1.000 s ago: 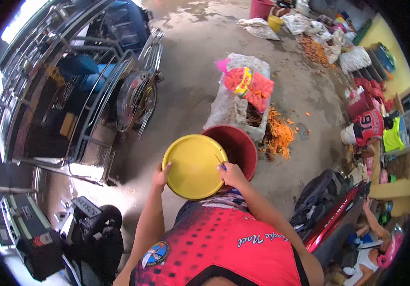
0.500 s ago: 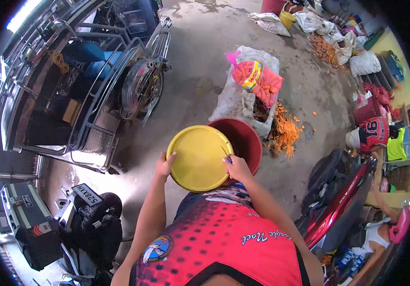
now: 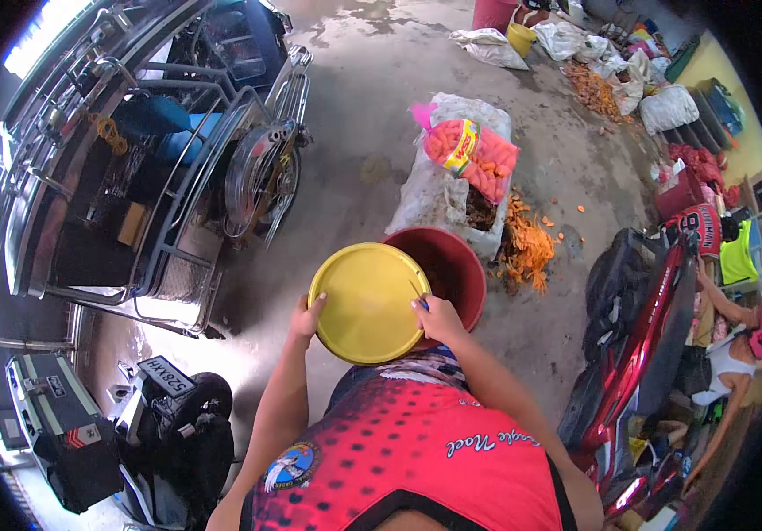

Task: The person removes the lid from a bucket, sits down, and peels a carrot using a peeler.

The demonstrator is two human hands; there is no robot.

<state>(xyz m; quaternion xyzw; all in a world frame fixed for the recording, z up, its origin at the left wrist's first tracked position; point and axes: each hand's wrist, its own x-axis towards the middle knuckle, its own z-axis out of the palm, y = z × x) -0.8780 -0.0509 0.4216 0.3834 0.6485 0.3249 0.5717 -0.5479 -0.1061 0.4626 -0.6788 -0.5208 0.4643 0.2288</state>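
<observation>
The fingers of the left hand (image 3: 307, 317) grip the near-left edge of a round yellow basin or lid (image 3: 367, 303), thumb over the rim. Those of the right hand (image 3: 439, 319) are closed around a small blue-handled tool (image 3: 424, 303) at the opposite edge, its thin blade angled over the yellow surface. The yellow piece is in front of the person's red shirt (image 3: 398, 425) and covers part of a red tub (image 3: 473, 270). Beyond the tub, a net bag of carrots (image 3: 487, 168) lies on a whitish sack (image 3: 416, 190), with orange peelings (image 3: 529, 250) on the floor (image 3: 345, 177) just beside it. A black motorcycle (image 3: 208, 403) stands at left, a red motorcycle (image 3: 642, 341) at right.
</observation>
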